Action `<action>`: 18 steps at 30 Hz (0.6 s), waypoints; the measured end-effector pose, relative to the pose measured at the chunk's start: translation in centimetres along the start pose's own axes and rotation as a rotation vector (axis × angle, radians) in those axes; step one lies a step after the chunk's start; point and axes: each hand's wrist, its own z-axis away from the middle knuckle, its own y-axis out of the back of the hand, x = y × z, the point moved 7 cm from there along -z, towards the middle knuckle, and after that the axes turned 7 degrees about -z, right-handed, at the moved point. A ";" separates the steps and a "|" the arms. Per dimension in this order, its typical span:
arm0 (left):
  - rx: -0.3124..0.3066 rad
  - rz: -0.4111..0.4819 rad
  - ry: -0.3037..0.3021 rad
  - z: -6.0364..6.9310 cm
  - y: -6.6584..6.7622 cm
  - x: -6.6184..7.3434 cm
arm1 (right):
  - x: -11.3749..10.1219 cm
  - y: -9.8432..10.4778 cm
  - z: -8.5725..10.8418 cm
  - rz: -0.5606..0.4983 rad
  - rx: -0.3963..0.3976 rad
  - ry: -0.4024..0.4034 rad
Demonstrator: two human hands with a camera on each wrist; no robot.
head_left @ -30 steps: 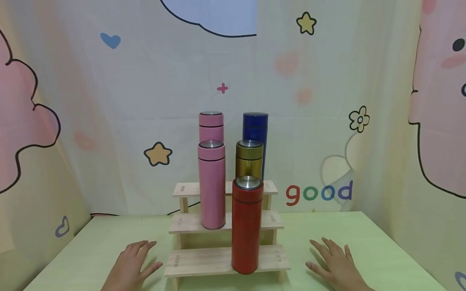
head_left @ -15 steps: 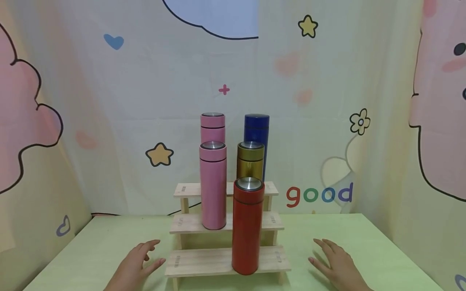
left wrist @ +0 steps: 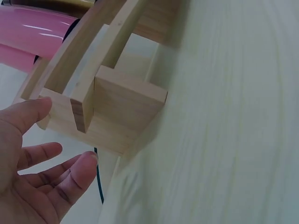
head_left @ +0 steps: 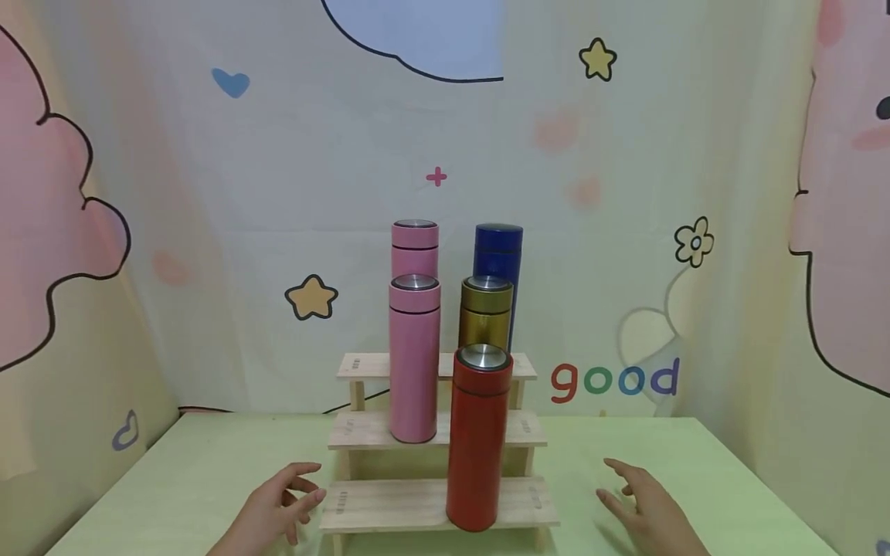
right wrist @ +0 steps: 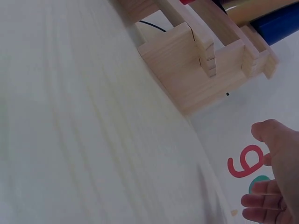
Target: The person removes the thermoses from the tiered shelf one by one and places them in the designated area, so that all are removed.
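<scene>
A three-tier wooden stand (head_left: 389, 502) holds several thermos bottles, all upright. The red thermos (head_left: 476, 455) is on the lowest step, right of its middle. On the middle step are a pink thermos (head_left: 414, 371) and a gold thermos (head_left: 485, 320); behind them show another pink thermos (head_left: 415, 243) and a blue thermos (head_left: 499, 251), their lower parts hidden. My left hand (head_left: 267, 510) hovers by the stand's left end, fingers loosely bent, holding nothing; whether the thumb touches the wood I cannot tell. Apart from the stand on the right, my right hand (head_left: 653, 510) also holds nothing.
The stand is on a pale green tabletop (head_left: 598, 440). A printed cloth backdrop (head_left: 278, 177) with stars, hearts and the word "good" hangs behind the table and along both sides.
My left hand has drifted right, closer to the stand, and its fingers bend more. The right hand's fingers also bend more. The whole head view has shifted slightly; the bottles keep their places.
</scene>
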 end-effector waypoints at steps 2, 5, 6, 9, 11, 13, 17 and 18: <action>-0.026 0.045 -0.001 0.0 -0.2 0.2 | -0.2 0.2 0.0 -0.017 0.003 -0.005; -0.059 0.108 0.013 0.0 -0.4 0.3 | -0.6 0.4 0.1 -0.028 0.014 0.017; -0.068 0.123 0.020 0.0 -0.5 0.3 | -0.7 0.5 0.1 -0.033 0.016 0.022; -0.095 0.162 0.027 0.0 -0.8 0.3 | -1.0 0.7 0.1 -0.050 0.010 0.024; -0.101 0.170 0.040 0.0 -1.0 0.3 | -1.2 0.8 0.1 -0.067 0.002 0.014; -0.100 0.175 0.060 0.0 -1.2 0.1 | -1.3 0.9 0.0 -0.082 -0.008 0.004; -0.094 0.197 0.097 0.1 -1.5 0.0 | -1.9 1.3 -0.4 -0.114 -0.032 -0.010; -0.096 0.205 0.095 0.1 -1.6 0.0 | -2.1 1.5 -0.5 -0.120 -0.039 -0.012</action>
